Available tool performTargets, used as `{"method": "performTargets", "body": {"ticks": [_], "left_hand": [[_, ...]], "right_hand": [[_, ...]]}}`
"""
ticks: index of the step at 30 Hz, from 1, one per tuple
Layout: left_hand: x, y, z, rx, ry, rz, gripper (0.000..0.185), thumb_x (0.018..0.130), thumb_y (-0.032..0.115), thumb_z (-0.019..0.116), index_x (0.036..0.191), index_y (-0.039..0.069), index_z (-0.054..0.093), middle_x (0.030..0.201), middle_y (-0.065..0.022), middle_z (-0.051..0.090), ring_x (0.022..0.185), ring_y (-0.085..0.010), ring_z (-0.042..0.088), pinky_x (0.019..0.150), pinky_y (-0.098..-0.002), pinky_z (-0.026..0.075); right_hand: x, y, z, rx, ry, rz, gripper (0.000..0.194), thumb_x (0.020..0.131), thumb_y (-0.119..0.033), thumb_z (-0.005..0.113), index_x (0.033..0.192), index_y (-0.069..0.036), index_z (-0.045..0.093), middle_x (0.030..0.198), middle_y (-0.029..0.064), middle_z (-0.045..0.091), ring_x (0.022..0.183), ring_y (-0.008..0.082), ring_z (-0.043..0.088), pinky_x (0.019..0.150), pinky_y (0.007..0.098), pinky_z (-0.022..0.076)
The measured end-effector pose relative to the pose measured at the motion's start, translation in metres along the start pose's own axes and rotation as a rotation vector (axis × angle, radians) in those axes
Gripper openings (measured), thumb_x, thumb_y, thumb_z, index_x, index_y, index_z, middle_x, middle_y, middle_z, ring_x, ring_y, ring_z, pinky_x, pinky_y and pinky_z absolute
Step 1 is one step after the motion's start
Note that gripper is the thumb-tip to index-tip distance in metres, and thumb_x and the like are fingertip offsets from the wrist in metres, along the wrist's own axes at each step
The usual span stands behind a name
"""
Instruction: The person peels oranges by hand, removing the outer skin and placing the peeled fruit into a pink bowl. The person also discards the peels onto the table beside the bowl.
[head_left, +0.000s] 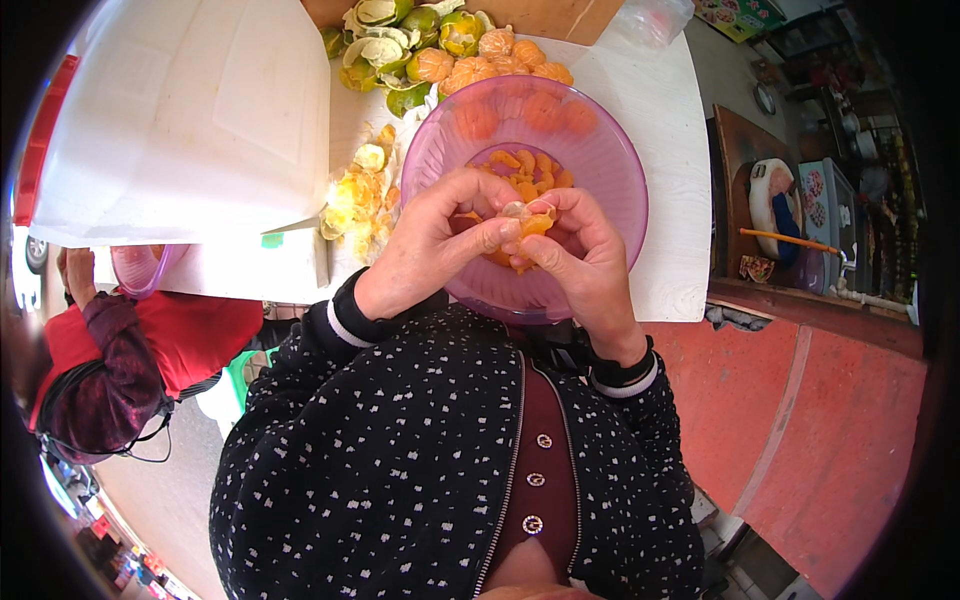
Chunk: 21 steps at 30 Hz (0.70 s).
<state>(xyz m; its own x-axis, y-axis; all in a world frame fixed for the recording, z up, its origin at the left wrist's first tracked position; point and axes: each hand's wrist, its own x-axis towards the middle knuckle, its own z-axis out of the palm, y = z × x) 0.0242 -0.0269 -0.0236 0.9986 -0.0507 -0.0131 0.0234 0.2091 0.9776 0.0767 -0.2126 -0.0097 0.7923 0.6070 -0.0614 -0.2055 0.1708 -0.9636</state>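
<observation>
Both my hands meet over a translucent purple plastic bowl (615, 165). My left hand (457, 232) pinches a whitish bit of membrane against a mandarin segment (537, 223), which my right hand (581, 255) holds between thumb and fingers. Loose orange segments (525, 165) lie in the bottom of the bowl, partly hidden by my hands. Behind the bowl are several peeled mandarins (469, 73), some seen through its wall. Green mandarin peels (375, 56) are piled beside them. A heap of pale membrane scraps (360, 202) lies left of the bowl.
A large white plastic container (180, 112) stands at the left of the white table (675, 247). A cardboard box (551, 16) and a clear plastic bag (652, 19) are at the back. At far left sits another person (120, 375) by a second purple bowl (142, 270).
</observation>
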Motion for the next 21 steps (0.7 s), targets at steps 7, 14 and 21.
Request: {"method": "performTargets", "body": {"ticks": [7, 14, 21], "left_hand": [[0.000, -0.002, -0.001, 0.226, 0.006, 0.084, 0.012, 0.097, 0.006, 0.063, 0.108, 0.000, 0.059, 0.096, -0.0021, 0.060, 0.079, -0.0061, 0.059, 0.067, -0.0202, 0.050], [-0.003, 0.000, 0.012, 0.131, 0.054, 0.103, 0.008, 0.100, 0.006, 0.059, 0.103, 0.000, 0.057, 0.093, -0.0029, 0.058, 0.074, -0.0068, 0.059, 0.064, -0.0212, 0.050], [-0.004, -0.002, 0.013, 0.155, 0.045, 0.082, 0.011, 0.102, 0.010, 0.057, 0.105, 0.000, 0.055, 0.088, -0.0022, 0.058, 0.072, -0.0068, 0.058, 0.064, -0.0210, 0.048]], "right_hand": [[-0.001, 0.000, -0.003, -0.029, 0.006, 0.022, 0.031, 0.092, -0.003, 0.068, 0.117, -0.001, 0.050, 0.106, 0.0098, 0.064, 0.093, 0.0143, 0.066, 0.082, 0.0266, 0.0542], [0.001, 0.005, -0.002, 0.101, 0.008, 0.097, 0.029, 0.091, -0.005, 0.069, 0.114, -0.001, 0.052, 0.104, 0.0078, 0.063, 0.089, 0.0123, 0.064, 0.078, 0.0246, 0.0538], [0.004, 0.007, -0.004, 0.086, -0.028, 0.090, 0.018, 0.093, -0.007, 0.067, 0.106, -0.001, 0.055, 0.092, 0.0039, 0.063, 0.078, 0.0100, 0.062, 0.071, 0.0225, 0.0512]]}}
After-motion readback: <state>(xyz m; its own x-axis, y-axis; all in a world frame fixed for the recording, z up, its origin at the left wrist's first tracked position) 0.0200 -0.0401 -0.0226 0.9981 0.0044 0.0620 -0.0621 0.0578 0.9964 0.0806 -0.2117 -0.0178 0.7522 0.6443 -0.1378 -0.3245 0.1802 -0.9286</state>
